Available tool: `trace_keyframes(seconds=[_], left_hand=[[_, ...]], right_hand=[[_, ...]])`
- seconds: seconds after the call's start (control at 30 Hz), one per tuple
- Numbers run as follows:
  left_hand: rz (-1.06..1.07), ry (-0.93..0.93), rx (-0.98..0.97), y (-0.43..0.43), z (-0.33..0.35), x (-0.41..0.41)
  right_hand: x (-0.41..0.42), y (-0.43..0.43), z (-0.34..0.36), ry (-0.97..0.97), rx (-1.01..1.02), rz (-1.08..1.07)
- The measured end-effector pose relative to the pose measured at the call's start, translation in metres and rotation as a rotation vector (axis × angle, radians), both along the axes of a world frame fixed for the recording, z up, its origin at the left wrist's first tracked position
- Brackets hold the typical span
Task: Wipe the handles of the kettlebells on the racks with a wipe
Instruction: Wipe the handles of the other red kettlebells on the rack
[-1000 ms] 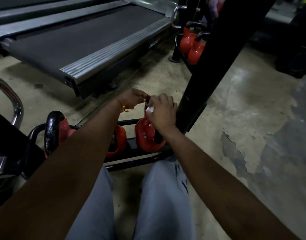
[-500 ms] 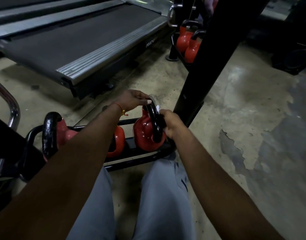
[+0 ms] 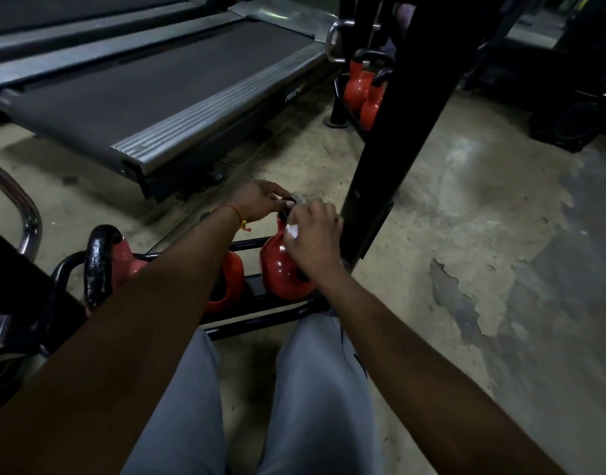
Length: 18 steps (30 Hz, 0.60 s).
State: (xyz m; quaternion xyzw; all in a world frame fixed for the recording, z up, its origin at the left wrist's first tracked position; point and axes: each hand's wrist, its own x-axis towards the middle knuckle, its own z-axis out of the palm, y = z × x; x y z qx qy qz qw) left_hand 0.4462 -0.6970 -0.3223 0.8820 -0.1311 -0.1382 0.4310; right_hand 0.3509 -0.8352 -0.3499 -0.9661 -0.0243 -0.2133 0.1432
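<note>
Under both hands, on the low rack [image 3: 260, 317], stands the red kettlebell [image 3: 277, 269] that is being cleaned. The left hand [image 3: 260, 200] pinches the top of its black handle [image 3: 296, 199] and steadies it. The right hand [image 3: 317, 241], just beside it, is curled round the white wipe [image 3: 292, 230] and presses it against the side of the handle. To do this well, I think the right hand should slide the wipe along the whole loop, also underneath, while the left hand gives way for each part. Left of the hands, more kettlebells [image 3: 226, 286] wait on the same rack.
</note>
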Motion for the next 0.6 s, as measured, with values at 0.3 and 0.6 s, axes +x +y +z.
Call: trace_keyframes(seconds=[0.3,0.6], left_hand=[[-0.035,-0.211,0.053,-0.006,0.002,-0.007],[-0.002,-0.255,0.031,-0.017,-0.008,-0.022]], right_hand=[[-0.03,-0.032,-0.015,-0.02,0.249,0.068],[0.004,-0.029,0.001,0.72,1.469,-0.136]])
